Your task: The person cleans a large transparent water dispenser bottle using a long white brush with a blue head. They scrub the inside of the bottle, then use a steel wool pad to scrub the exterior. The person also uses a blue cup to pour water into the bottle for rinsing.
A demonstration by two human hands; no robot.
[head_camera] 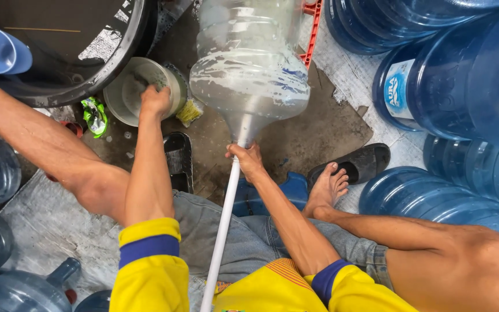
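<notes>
The right hand (248, 159) is clenching the white plastic pole (222, 231) at the neck of the big, clear, soapy water jug (249, 69) lying on the wet floor, probably slippery and light, while the left hand (155, 99) is curling over the white bucket's rim (123, 72).

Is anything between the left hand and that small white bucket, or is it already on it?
Nothing visible stands between them: the left hand already rests on the rim of the white bucket. The right hand grips the white pole at the neck of the soapy jug.
</notes>
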